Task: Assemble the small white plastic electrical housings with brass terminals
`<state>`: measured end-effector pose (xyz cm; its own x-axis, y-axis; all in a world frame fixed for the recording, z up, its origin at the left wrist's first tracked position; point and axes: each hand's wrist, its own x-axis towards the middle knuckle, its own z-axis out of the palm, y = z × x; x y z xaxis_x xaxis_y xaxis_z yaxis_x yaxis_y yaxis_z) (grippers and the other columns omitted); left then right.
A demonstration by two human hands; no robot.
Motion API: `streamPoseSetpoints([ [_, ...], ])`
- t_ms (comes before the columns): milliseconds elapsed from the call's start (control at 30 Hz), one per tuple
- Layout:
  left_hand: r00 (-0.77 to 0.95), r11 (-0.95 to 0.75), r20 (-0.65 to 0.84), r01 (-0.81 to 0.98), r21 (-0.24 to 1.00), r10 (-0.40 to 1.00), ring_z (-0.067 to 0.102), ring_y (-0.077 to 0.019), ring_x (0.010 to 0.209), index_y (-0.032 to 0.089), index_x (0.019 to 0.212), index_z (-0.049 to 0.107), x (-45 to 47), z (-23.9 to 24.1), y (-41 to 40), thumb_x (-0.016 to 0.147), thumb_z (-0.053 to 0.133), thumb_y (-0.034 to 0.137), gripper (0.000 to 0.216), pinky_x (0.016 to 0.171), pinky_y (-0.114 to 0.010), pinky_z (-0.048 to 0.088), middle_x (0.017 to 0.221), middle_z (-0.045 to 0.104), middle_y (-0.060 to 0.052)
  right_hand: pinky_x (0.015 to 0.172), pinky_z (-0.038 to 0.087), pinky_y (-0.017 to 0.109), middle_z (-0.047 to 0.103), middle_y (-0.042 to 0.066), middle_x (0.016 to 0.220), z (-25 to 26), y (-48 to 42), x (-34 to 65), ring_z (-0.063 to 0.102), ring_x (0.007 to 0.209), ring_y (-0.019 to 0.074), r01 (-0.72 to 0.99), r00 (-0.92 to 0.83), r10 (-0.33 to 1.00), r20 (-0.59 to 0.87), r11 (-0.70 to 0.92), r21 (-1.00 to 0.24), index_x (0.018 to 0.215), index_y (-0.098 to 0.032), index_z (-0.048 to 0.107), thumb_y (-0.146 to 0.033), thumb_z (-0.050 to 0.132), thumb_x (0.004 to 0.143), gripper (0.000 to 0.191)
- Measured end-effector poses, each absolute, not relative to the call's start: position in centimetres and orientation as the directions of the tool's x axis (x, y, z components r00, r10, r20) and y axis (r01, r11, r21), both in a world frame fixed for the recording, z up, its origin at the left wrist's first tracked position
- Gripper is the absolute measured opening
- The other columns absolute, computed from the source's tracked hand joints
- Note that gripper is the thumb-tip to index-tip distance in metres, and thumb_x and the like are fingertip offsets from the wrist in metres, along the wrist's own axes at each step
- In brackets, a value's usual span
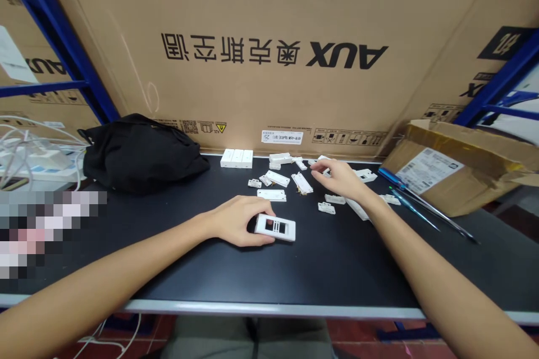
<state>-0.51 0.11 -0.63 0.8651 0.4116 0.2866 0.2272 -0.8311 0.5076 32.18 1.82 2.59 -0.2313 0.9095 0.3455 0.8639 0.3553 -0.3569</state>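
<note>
"Left hand (236, 221)?"
"Grips a white housing (277, 226) by one end, in front of the loose white parts (302, 183)."
"Right hand (342, 179)?"
"Half curled at those parts; cannot tell whether it holds one."

Your left hand (241, 222): gripping a white plastic housing (276, 226) (cut-outs showing).
Your right hand (340, 178): among scattered white parts (302, 182).

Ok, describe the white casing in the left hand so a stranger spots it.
In front of the big AUX carton, on the black tabletop, find the left hand. It holds the white casing, dark openings parted by slim bars, nearer the front edge than the loose white parts.
</note>
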Motion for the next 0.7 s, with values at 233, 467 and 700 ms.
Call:
streamPoseSetpoints([
  [233,0.917,-0.878,0.246,0.182,0.443,0.314,0.064,-0.0216,0.100,0.022,0.113,0.061,-0.3,-0.3,0.6,0.091,0.071,0.045,0.034,0.092,-0.031,0.049,0.110,0.068,-0.005,0.095,0.046,0.042,0.076,0.011,0.109,2.8,3.6,27.1,0.064,0.110,0.0308,0.877,-0.415,0.881,0.227,0.454,-0.159,0.109,-0.018,0.074,-0.028,0.057,0.092,0.025],
  [467,0.940,-0.882,0.206,0.157,0.443,0.271,0.064,-0.0241,0.107,0.021,0.126,0.058,-1.0,0.2,0.7,0.089,0.074,0.043,0.046,0.097,-0.034,0.048,0.120,0.066,-0.008,0.096,0.041,0.043,0.075,0.012,0.111,4.0,4.8,23.5,0.061,0.112,0.0307,0.869,-0.483,0.867,0.121,0.491,-0.054,0.112,-0.019,0.073,-0.028,0.058,0.094,0.025],
  [700,0.940,-0.870,0.195,0.161,0.465,0.279,0.064,-0.0194,0.092,0.021,0.113,0.065,-1.4,0.4,1.1,0.085,0.075,0.038,0.034,0.085,-0.029,0.049,0.104,0.067,-0.003,0.101,0.046,0.046,0.072,0.007,0.113,4.1,5.4,23.6,0.064,0.112,0.0249,0.917,-0.398,0.913,0.091,0.393,0.069,0.115,-0.019,0.069,-0.036,0.058,0.100,0.025],
])
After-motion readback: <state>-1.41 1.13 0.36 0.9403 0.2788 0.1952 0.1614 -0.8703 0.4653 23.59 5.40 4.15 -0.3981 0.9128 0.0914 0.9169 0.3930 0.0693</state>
